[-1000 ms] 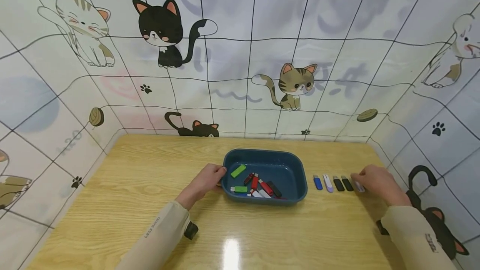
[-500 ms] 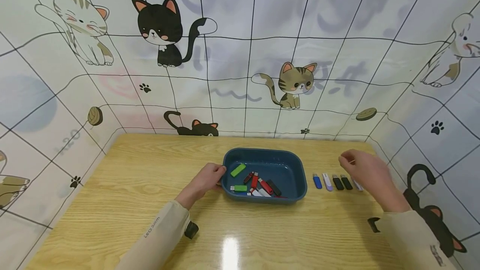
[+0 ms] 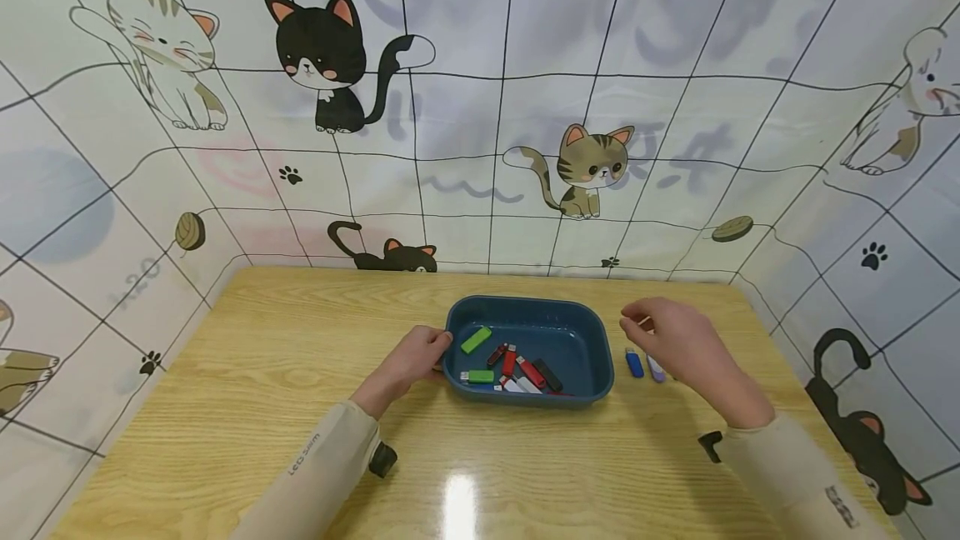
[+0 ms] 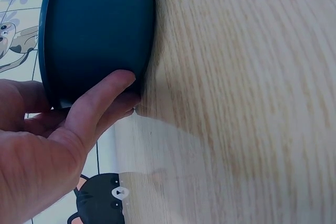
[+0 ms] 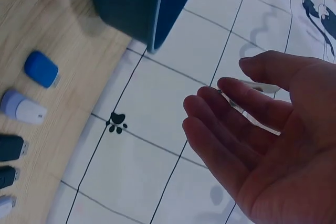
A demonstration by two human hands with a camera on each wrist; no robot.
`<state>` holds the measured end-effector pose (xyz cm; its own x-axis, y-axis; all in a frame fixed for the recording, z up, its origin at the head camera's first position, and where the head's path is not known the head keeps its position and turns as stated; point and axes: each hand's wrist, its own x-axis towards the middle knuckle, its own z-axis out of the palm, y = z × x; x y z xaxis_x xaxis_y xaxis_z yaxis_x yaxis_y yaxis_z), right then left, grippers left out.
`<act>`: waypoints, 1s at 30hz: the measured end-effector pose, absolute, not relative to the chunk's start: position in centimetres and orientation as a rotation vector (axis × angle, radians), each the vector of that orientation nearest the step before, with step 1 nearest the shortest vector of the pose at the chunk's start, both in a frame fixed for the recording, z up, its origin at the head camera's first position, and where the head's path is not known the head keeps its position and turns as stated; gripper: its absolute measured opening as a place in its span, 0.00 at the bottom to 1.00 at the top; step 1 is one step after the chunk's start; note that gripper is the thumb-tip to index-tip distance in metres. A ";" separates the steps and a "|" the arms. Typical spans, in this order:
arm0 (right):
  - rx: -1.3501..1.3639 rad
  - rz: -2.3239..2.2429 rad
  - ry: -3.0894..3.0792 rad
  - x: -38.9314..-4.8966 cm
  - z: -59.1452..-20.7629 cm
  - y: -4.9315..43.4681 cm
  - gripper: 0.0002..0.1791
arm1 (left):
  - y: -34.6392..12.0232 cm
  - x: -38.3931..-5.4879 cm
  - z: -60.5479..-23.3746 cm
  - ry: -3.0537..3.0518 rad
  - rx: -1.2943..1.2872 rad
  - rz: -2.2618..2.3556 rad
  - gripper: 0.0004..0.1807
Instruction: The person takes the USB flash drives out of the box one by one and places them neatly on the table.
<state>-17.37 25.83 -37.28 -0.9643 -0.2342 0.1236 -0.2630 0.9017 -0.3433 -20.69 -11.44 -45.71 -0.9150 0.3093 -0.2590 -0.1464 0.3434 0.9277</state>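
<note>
A dark blue plastic tub stands on the table, holding several USB sticks: green, red, black and white. My left hand grips the tub's left end, thumb at the rim and fingers against the outer wall. My right hand hovers right of the tub, fingers loosely bent, with nothing in it. Beneath and beside it lies a row of USB sticks: a blue one, a white and lilac one, two black ones and a pale one. In the head view this hand hides the last three.
The wooden table meets a sheet printed with cats and grid lines at the back and sides. A small black device sits at my left cuff, another at the right one.
My right hand has lifted from the pale stick at the row's right end and moved left toward the tub. The left hand and tub stay put.
</note>
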 end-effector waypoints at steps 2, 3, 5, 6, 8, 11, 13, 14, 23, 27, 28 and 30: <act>0.420 0.556 -2.987 -17.5 -37.5 25.2 0.15 | -11.4 -20.7 -45.7 2.224 0.140 1.596 0.21; 0.434 0.558 -2.991 -17.5 -37.6 24.9 0.15 | -11.4 -20.7 -45.7 2.225 0.138 1.596 0.21; 0.466 0.555 -3.005 -17.6 -37.8 24.2 0.16 | -11.4 -20.6 -45.6 2.225 0.136 1.595 0.21; 0.482 0.556 -3.013 -17.7 -37.9 23.8 0.16 | -11.4 -20.6 -45.6 2.225 0.136 1.595 0.21; 0.517 0.553 -3.034 -17.8 -38.2 23.1 0.17 | -11.4 -20.6 -45.6 2.225 0.136 1.594 0.21; 0.566 0.527 -3.057 -18.1 -38.8 22.0 0.17 | -11.4 -20.6 -45.6 2.226 0.138 1.594 0.21; 0.609 0.502 -3.060 -18.3 -39.2 21.3 0.17 | -11.4 -20.6 -45.6 2.228 0.136 1.594 0.21; 0.628 0.491 -3.062 -18.4 -39.3 21.0 0.17 | -11.4 -20.6 -45.6 2.229 0.136 1.594 0.21; 0.754 0.500 -3.132 -19.2 -40.9 18.6 0.15 | -11.3 -20.6 -45.5 2.233 0.121 1.592 0.20; 0.776 0.544 -3.192 -19.4 -41.6 17.7 0.14 | -11.2 -20.6 -45.5 2.236 0.121 1.590 0.20; 0.770 0.554 -3.207 -19.5 -41.8 17.5 0.14 | -11.2 -20.7 -45.5 2.234 0.123 1.590 0.21; 0.756 0.558 -3.241 -19.6 -42.1 17.1 0.13 | -11.2 -20.7 -45.6 2.237 0.125 1.591 0.21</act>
